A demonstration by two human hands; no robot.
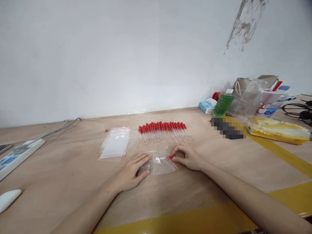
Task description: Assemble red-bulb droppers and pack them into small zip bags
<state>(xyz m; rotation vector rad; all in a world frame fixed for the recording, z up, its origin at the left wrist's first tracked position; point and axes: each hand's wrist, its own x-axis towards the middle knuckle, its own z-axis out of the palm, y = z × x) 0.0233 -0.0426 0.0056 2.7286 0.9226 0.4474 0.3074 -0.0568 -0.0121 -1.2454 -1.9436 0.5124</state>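
Note:
A clear zip-lock bag [162, 166] lies flat on the table between my hands, its mouth toward the right. My left hand [133, 170] rests on the bag's left end, fingers stretched out and thumb apart. At the mouth, my right hand [188, 157] has its thumb against the red rubber bulb of a dropper [171, 156], with the index finger curled near the bag's upper edge. The dropper's thin clear tube points left, inside the bag. Behind the bag, several red-bulbed droppers [161, 128] lie in a row. A stack of zip-lock bags [115, 143] is at the left.
A power strip [26, 151] and a white rounded object [9, 199] are on the left. To the right stand a green bottle [223, 103], a blue tissue pack [206, 106] and a plastic cup [268, 102]; a yellow pack [279, 130] lies before them. A wall [109, 65] borders the table's back.

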